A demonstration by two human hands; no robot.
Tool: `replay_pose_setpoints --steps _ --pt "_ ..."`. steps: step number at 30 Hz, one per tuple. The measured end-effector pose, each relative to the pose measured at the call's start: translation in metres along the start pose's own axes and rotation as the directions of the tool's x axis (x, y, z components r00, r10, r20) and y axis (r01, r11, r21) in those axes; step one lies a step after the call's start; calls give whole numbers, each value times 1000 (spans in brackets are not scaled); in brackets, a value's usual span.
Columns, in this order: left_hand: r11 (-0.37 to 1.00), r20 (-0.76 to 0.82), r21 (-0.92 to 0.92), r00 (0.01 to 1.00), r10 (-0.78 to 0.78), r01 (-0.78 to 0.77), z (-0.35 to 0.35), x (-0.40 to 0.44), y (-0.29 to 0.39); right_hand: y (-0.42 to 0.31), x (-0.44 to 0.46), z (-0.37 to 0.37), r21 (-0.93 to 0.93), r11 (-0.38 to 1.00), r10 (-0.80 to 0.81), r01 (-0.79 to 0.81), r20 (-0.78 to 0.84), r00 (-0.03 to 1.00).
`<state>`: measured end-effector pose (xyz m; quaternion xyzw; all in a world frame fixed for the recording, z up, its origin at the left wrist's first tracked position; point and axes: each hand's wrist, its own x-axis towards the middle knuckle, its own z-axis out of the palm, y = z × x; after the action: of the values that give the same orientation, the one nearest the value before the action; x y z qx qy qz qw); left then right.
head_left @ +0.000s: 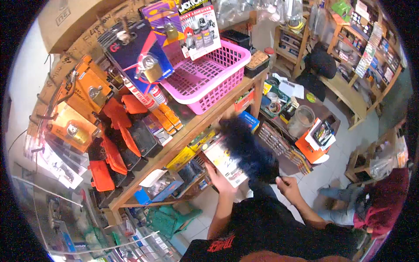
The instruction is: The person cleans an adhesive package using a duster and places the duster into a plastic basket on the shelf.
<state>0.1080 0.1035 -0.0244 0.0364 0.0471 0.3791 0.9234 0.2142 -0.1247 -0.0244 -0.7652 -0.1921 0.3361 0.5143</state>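
In my left hand (pixel 219 179) is a white printed pack (pixel 224 161), held by its lower left side with my thumb along the edge. The pack carries yellow and red print too small to read. My right hand (pixel 286 187) is closed at the lower right end of a dark fluffy duster (pixel 248 150), smeared by motion. The duster's tuft lies against or just over the right part of the pack and hides some of it; I cannot tell whether they touch. Its handle is mostly hidden.
A pink basket (pixel 214 81) stands on the wooden shelf, beside carded padlocks (pixel 150 70) and orange-lidded bins (pixel 115 157). A green stool (pixel 170 220) is below. One person in maroon (pixel 386 203) is at right, another in black (pixel 316 72) farther back. A cluttered desk (pixel 323 115) stands ahead.
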Motion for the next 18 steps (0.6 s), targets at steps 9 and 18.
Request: replay_pose_setpoints --steps 9,18 --pt "996 71 89 997 18 -24 43 -37 45 -241 89 -103 -794 450 -693 409 -22 721" --pt "968 89 176 983 162 -176 41 -67 46 -348 230 5 -882 165 -748 441 179 639"
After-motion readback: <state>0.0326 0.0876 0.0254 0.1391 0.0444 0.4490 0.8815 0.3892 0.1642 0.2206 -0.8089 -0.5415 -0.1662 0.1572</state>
